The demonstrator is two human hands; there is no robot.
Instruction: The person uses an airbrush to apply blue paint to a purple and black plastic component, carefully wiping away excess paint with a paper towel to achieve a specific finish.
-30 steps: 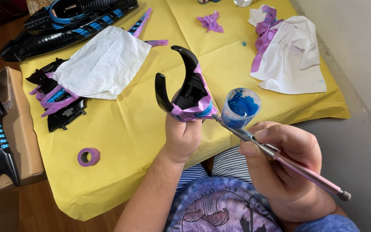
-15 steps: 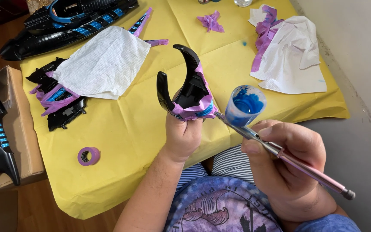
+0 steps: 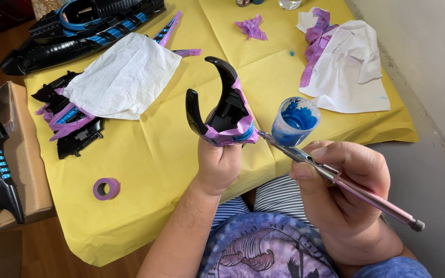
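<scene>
My left hand (image 3: 221, 163) holds up a black curved plastic model part (image 3: 221, 103) wrapped in purple masking tape, with a blue strip showing at its base. My right hand (image 3: 346, 193) grips a slim metal airbrush (image 3: 336, 177) like a pen. Its tip points at the taped base of the part. The airbrush's open cup (image 3: 294, 121) is full of blue paint.
A yellow paper sheet (image 3: 155, 154) covers the table. On it lie a white paper towel (image 3: 124, 77) over black and purple parts, a purple tape roll (image 3: 106, 188), crumpled tape (image 3: 252, 27), and another stained towel (image 3: 348, 67). Black-and-blue model hulls (image 3: 83, 25) sit at the far left. A cardboard box (image 3: 19, 154) stands left.
Both hands hold almost still; the part and airbrush have shifted very slightly.
</scene>
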